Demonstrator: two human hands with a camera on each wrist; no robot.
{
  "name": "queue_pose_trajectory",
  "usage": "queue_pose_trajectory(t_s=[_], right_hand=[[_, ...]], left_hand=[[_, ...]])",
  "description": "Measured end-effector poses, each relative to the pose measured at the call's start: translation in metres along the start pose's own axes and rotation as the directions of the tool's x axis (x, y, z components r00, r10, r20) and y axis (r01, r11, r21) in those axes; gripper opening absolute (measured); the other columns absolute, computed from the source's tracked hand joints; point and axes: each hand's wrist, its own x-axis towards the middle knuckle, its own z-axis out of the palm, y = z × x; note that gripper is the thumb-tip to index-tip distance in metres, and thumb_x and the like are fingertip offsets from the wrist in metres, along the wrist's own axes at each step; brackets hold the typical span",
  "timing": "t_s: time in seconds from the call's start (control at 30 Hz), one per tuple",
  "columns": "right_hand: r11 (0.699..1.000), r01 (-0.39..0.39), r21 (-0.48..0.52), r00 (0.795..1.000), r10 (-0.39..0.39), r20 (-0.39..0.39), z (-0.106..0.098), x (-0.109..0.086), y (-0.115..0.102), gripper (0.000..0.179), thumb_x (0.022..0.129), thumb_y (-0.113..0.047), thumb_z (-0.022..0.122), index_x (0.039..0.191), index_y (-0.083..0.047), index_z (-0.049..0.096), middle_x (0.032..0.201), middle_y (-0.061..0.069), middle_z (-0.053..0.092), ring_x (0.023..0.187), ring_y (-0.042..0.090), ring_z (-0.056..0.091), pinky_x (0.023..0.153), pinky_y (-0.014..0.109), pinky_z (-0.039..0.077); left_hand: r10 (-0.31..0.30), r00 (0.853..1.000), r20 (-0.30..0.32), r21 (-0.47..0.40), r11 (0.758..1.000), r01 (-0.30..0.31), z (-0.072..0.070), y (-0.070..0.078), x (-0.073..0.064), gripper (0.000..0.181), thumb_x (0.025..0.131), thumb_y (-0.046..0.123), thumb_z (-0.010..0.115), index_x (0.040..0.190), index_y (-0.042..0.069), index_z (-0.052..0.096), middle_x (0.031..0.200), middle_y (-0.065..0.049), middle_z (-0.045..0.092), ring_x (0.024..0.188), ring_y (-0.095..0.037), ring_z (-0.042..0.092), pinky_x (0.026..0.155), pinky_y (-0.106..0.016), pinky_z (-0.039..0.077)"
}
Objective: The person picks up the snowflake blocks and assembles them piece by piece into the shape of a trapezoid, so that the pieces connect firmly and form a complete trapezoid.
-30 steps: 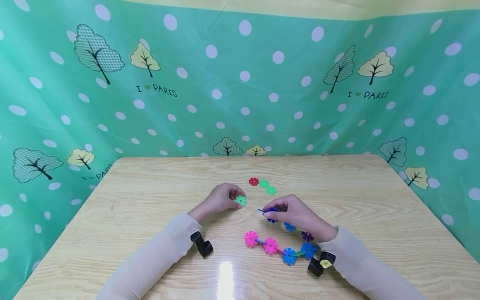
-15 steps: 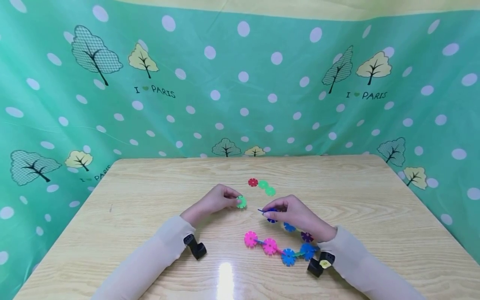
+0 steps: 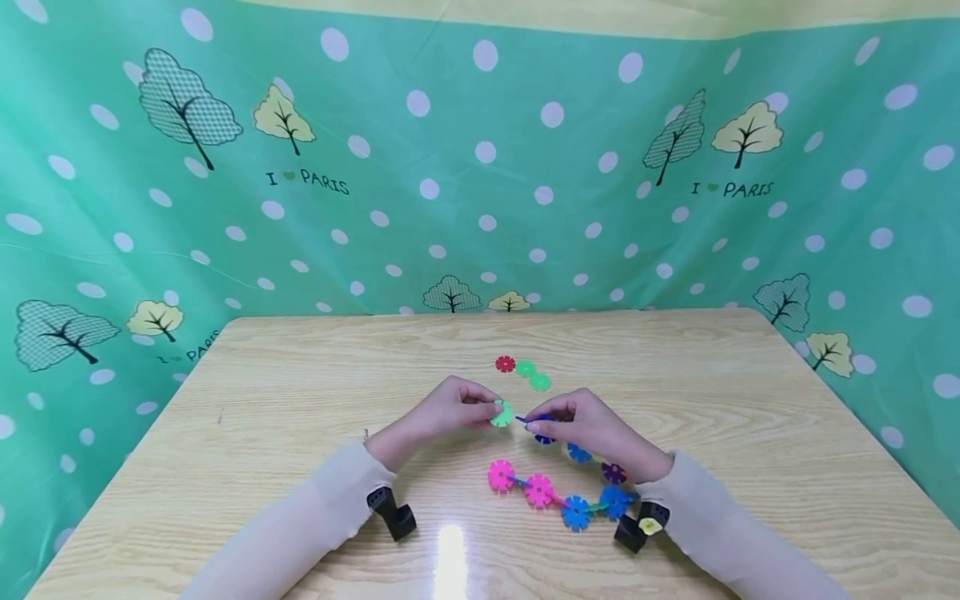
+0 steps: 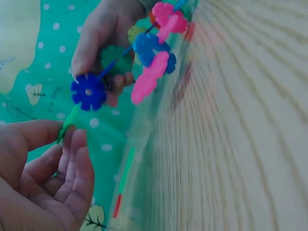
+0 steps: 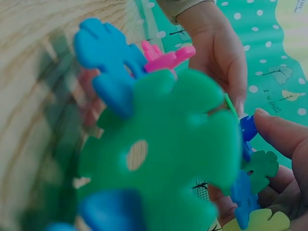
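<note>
Between thumb and fingertips, my left hand (image 3: 453, 410) pinches a light green slotted disc (image 3: 501, 415), a snowflake-shaped building piece. My right hand (image 3: 588, 427) pinches a dark blue slotted disc (image 4: 89, 92) at one end of a linked chain. The green disc's edge points at the dark blue disc; whether they touch, I cannot tell. From the right hand the chain curves round to a pink disc (image 3: 501, 475) at its other end. Blue, purple and green discs make up its middle, partly hidden by the right wrist. A large green chain disc (image 5: 163, 144) blocks much of the right wrist view.
Beyond the hands, a red disc (image 3: 506, 364) and two light green discs, one nearer (image 3: 540, 382) and one farther (image 3: 525, 368), lie in a row on the wooden table (image 3: 337, 358). A green patterned cloth (image 3: 480, 183) hangs behind the table.
My left hand first drew slightly left, then came right and a little nearer with the light green disc, close to the dark blue one. My right hand stays almost still.
</note>
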Motion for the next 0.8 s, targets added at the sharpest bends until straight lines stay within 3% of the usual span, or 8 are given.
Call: queue_pose_trajectory(t_s=[0.3, 0.53, 0.8], right_hand=[[1.0, 0.001, 0.003, 1.0, -0.001, 0.001, 0.0, 0.0, 0.0, 0.027, 0.089, -0.026, 0.067, 0.103, -0.003, 0.072, 0.096, 0.012, 0.071, 0.078, 0.016, 0.061, 0.071, 0.036, 0.053], [1.0, 0.016, 0.018, 1.0, -0.016, 0.01, -0.001, 0.0, 0.001, 0.028, 0.089, -0.024, 0.067, 0.104, -0.002, 0.071, 0.099, 0.012, 0.071, 0.081, 0.014, 0.064, 0.071, 0.027, 0.054], [0.998, 0.045, 0.032, 0.999, -0.046, 0.019, -0.001, 0.0, 0.002, 0.028, 0.088, -0.02, 0.068, 0.105, 0.001, 0.07, 0.101, 0.014, 0.071, 0.086, 0.013, 0.067, 0.074, 0.024, 0.054]], left_hand=[[0.027, 1.0, -0.001, 0.021, 0.999, -0.027, 0.007, 0.002, 0.0, 0.025, 0.091, 0.016, 0.061, 0.105, -0.004, 0.068, 0.09, -0.009, 0.07, 0.074, -0.01, 0.064, 0.077, -0.038, 0.056], [0.019, 0.999, -0.027, 0.004, 1.0, -0.019, 0.01, 0.006, -0.001, 0.024, 0.09, 0.015, 0.063, 0.103, -0.004, 0.069, 0.086, -0.008, 0.07, 0.081, -0.027, 0.067, 0.075, -0.038, 0.056], [0.003, 0.995, -0.102, -0.05, 0.999, -0.008, 0.015, 0.007, 0.0, 0.022, 0.085, 0.011, 0.069, 0.099, -0.005, 0.067, 0.083, -0.01, 0.071, 0.071, -0.017, 0.067, 0.07, -0.038, 0.057]])
